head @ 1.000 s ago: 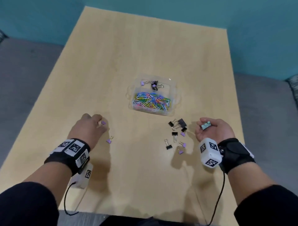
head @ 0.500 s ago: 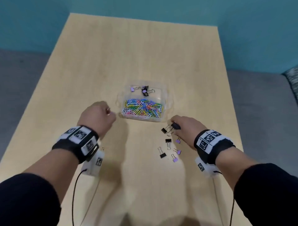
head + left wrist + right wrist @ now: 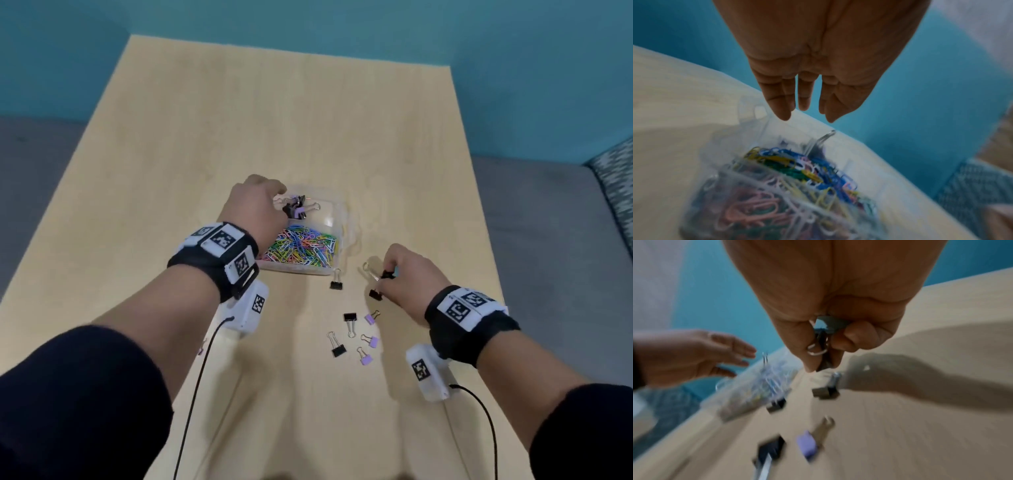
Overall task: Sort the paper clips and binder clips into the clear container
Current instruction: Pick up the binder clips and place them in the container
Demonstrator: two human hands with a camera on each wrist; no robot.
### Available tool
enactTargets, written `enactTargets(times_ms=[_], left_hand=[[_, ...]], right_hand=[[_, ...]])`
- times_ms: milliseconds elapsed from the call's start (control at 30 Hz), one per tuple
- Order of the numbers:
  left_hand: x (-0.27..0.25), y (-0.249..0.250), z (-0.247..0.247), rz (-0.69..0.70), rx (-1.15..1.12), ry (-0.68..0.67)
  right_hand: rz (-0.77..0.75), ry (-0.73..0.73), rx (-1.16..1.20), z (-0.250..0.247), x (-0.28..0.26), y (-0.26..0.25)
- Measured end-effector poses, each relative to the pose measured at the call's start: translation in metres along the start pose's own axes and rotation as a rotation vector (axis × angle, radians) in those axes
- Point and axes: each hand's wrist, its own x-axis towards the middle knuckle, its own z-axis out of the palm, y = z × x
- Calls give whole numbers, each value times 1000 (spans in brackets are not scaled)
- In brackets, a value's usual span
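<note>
— While the left hand (image 3: 257, 209) hangs palm-down over the clear container (image 3: 337, 219), how do its fingers lie?
— Straight and loosely spread, holding nothing; the left wrist view shows the fingertips (image 3: 784, 113) pointing down above the far rim. Black and purple binder clips (image 3: 297, 209) lie in the compartment just beyond those fingers, and the coloured paper clips (image 3: 301, 251) fill the compartment under the wrist.
— And the right hand (image 3: 409, 281)?
— Knuckles up, fingers curled, thumb and forefinger pinching a black binder clip (image 3: 821, 344) just above the table (image 3: 308, 120). Another black clip (image 3: 375, 294) sits touching or nearly touching it on the thumb side.
— The remaining loose clips?
— One black clip (image 3: 336, 283) lies against the container's near wall, between the two hands. Black and purple ones (image 3: 356, 337) are scattered near the right wrist, toward the person.
</note>
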Motion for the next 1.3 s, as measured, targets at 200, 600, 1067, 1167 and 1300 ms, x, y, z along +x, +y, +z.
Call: enactTargets(times_ms=[200,600,1067,1167,1300], left_hand=[[-99,-60,-26,-257,-22,100],[-191,-86,19,-237,101,-111],[-190,-53,21,-264,-117,-155],[-182,-28,30,-382,-475,-171],[-172,-3,46,-537,-817,-221]], right_hand=[[76,36,538,-29,27,-49],[152,-51,662,-8,79,-150],[-325,-105,-648,9,-14,-7],[-374,-56,-741,23,-22,9],[-399,-9,-719,31,-23,19]])
